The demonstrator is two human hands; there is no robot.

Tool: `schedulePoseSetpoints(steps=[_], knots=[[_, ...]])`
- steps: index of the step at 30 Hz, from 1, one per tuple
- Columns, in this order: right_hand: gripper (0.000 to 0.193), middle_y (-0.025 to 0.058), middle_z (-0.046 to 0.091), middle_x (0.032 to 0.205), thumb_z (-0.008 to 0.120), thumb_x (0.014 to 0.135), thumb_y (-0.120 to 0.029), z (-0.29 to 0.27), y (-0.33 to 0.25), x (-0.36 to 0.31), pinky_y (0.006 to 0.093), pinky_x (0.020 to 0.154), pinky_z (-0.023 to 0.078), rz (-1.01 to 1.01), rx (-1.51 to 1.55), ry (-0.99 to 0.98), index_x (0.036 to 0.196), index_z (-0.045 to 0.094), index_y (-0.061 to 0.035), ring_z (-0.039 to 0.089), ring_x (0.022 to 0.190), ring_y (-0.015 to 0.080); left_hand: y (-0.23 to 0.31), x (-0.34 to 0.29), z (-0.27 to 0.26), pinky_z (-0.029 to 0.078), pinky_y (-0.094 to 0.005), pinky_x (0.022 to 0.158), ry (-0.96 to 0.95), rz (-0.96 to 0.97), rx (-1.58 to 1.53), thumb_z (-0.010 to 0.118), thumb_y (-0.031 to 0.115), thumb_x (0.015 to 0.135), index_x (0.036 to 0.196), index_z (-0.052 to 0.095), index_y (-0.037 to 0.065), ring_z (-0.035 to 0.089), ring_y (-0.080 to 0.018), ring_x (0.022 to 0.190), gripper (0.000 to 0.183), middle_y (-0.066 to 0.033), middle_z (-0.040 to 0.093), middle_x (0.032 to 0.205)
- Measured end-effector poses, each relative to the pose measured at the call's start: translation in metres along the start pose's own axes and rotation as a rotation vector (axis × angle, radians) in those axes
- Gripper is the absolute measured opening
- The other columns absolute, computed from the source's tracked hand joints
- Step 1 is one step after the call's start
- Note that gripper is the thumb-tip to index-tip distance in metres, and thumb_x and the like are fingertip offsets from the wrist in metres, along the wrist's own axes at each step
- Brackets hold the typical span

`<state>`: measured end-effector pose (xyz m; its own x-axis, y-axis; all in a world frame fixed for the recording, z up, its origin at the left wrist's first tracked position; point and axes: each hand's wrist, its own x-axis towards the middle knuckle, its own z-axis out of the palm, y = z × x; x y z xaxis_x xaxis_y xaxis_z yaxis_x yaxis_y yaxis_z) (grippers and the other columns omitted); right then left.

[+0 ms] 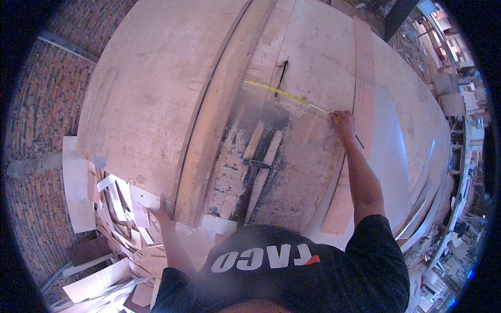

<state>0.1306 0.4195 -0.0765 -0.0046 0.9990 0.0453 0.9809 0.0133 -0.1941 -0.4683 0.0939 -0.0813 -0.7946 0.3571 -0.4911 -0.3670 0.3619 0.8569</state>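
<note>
My right hand is closed around the end of a yellow tape measure, whose case is mostly hidden in the fingers. Its blade runs left and away across the wooden boards to the long raised plank. A dark thin rod lies across the blade's line. My left hand rests at the near edge of the left board, thumb and fingers apart, beside a pale wooden strip. Between my arms lies a hammer on a dark-stained patch, handle toward me. A small dark stick is beside my right wrist.
A long raised plank divides the worktop. Flat wood strips and a glossy white sheet lie at the right. Wood offcuts are heaped at lower left, near a brick wall. More scrap lines the far right.
</note>
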Motion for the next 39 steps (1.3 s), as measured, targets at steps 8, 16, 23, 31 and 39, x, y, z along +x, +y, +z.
schedulePoseSetpoints(steps=[8, 16, 23, 31, 39], knots=[[0.025, 0.0134, 0.064, 0.097, 0.07, 0.082, -0.033, -0.005, -0.005, 0.001, 0.0425, 0.085, 0.049, 0.038, 0.038, -0.021, 0.097, 0.074, -0.013, 0.061, 0.095, 0.0325, -0.008, 0.012, -0.007, 0.043, -0.052, 0.099, 0.004, -0.088, -0.05, 0.078, 0.014, 0.08, 0.151, 0.004, 0.026, 0.042, -0.0319, 0.126, 0.104, -0.0099, 0.037, 0.143], [0.024, 0.0119, 0.064, 0.097, 0.07, 0.082, -0.034, 0.005, -0.002, -0.001, 0.0423, 0.085, 0.049, 0.034, -0.018, 0.03, 0.096, 0.074, -0.0141, 0.061, 0.095, 0.0315, -0.015, 0.022, -0.013, 0.043, -0.0518, 0.098, -0.021, -0.061, -0.009, 0.077, 0.014, 0.081, 0.152, 0.003, 0.024, 0.043, -0.0321, 0.125, 0.102, -0.011, 0.038, 0.142], [0.025, 0.0112, 0.064, 0.096, 0.07, 0.082, -0.035, 0.007, -0.002, -0.003, 0.0425, 0.085, 0.048, 0.045, 0.0, 0.053, 0.095, 0.075, -0.0145, 0.06, 0.097, 0.0313, -0.024, 0.03, -0.02, 0.044, -0.0509, 0.1, -0.053, 0.027, -0.026, 0.08, 0.016, 0.078, 0.149, 0.013, 0.011, 0.044, -0.0345, 0.124, 0.098, -0.0156, 0.038, 0.142], [0.026, 0.01, 0.064, 0.096, 0.071, 0.081, -0.037, 0.01, -0.003, -0.002, 0.042, 0.085, 0.048, 0.083, -0.032, 0.054, 0.095, 0.075, -0.0154, 0.059, 0.097, 0.0301, -0.027, 0.037, -0.025, 0.045, -0.0457, 0.098, -0.034, 0.028, -0.008, 0.077, 0.008, 0.079, 0.149, 0.016, 0.013, 0.047, -0.0313, 0.12, 0.093, -0.0137, 0.042, 0.138], [0.025, 0.0094, 0.063, 0.095, 0.071, 0.081, -0.037, 0.01, -0.003, -0.004, 0.0414, 0.085, 0.048, 0.05, -0.014, 0.091, 0.094, 0.074, -0.0152, 0.059, 0.098, 0.0294, -0.017, 0.027, -0.018, 0.04, -0.0475, 0.106, -0.083, 0.019, -0.019, 0.082, 0.017, 0.076, 0.15, 0.009, 0.01, 0.04, -0.035, 0.128, 0.104, -0.0163, 0.035, 0.144]])
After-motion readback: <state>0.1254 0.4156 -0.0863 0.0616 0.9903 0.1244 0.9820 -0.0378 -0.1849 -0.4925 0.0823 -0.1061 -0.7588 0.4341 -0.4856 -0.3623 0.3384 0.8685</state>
